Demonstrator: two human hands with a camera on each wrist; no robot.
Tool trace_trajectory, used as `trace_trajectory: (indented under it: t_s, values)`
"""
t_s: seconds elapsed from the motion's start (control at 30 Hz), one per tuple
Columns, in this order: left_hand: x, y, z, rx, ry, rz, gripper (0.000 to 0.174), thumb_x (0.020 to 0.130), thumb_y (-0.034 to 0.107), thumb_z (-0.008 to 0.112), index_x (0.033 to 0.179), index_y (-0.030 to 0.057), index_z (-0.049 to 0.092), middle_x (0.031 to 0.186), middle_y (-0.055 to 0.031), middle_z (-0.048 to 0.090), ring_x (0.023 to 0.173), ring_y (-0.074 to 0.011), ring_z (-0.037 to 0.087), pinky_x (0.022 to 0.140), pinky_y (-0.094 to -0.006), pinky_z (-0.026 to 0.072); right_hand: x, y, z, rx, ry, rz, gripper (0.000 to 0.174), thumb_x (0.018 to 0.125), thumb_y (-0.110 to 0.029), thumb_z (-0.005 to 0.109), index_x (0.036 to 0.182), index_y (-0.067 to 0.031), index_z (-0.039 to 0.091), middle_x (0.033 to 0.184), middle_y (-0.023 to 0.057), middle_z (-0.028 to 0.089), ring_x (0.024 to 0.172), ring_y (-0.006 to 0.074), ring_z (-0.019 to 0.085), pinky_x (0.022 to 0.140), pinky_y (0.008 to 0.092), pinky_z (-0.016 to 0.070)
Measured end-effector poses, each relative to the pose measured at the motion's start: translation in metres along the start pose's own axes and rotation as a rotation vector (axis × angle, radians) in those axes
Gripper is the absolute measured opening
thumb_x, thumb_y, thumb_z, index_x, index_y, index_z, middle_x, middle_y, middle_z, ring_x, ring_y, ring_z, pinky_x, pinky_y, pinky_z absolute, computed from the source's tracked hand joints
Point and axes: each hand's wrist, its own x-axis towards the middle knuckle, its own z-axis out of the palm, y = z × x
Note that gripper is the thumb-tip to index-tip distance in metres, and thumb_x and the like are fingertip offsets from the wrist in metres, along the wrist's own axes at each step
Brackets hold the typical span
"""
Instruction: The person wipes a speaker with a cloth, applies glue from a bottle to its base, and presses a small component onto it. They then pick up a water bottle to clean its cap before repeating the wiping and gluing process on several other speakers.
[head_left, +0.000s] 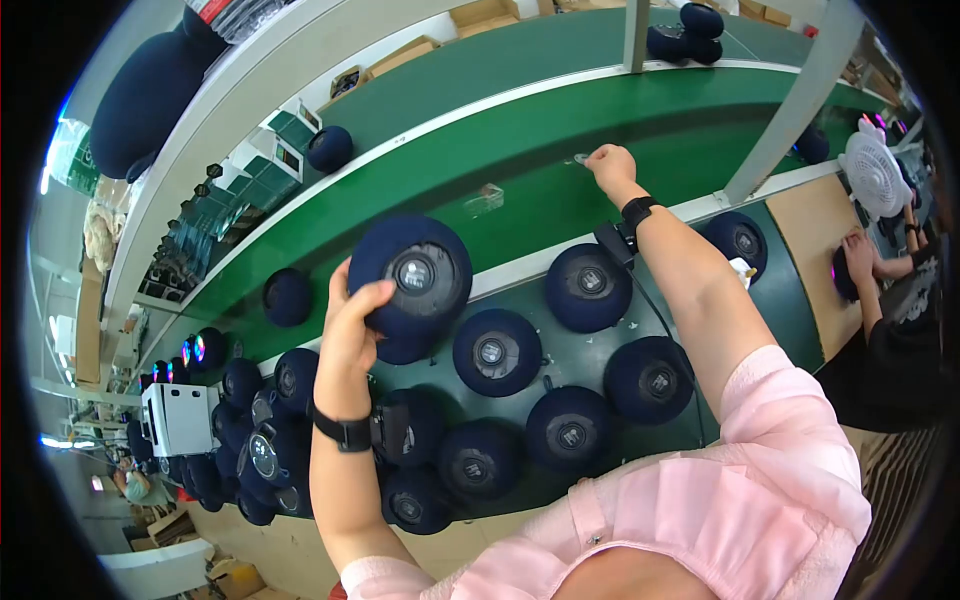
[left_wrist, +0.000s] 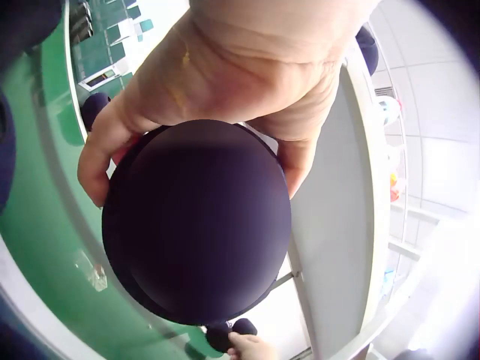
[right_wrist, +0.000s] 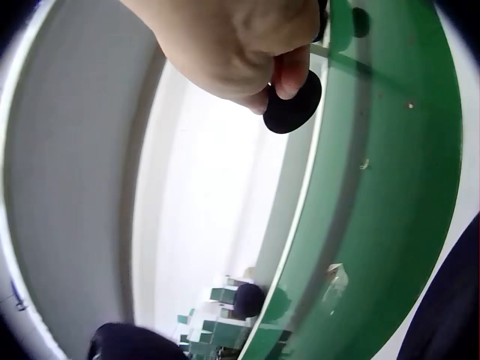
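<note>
My left hand (head_left: 350,325) grips a dark blue round speaker (head_left: 410,275), holding it up with its dark end facing the head camera. In the left wrist view the fingers and thumb of the left hand (left_wrist: 225,82) lie around the sides of the speaker (left_wrist: 196,225). Over the green belt (head_left: 540,150), my right hand (head_left: 612,168) pinches a small thin disc (head_left: 582,159). The right wrist view shows this disc (right_wrist: 294,105) as black and round between the fingertips of the right hand (right_wrist: 240,52).
Several dark blue speakers (head_left: 497,352) stand on the green table below the belt. A clear plastic piece (head_left: 485,200) lies on the belt. White and green boxes (head_left: 268,160) stand beyond it. At the right are a white fan (head_left: 876,172) and another person's arm (head_left: 868,290).
</note>
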Motion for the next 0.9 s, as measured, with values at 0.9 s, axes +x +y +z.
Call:
trace_trajectory:
  t_s: [0.9]
  values:
    - [-0.132, -0.012, -0.022, -0.167, -0.168, -0.071, 0.082, 0.057, -0.001, 0.066, 0.13, 0.0003, 0.029, 0.12, -0.017, 0.046, 0.11, -0.0292, 0.049, 0.095, -0.0384, 0.0402, -0.019, 0.029, -0.029, -0.228, -0.284, -0.182, 0.026, 0.072, -0.002, 0.051, 0.092, -0.0057, 0.067, 0.095, 0.0163, 0.064, 0.091, 0.029, 0.061, 0.082, 0.0339, 0.0463]
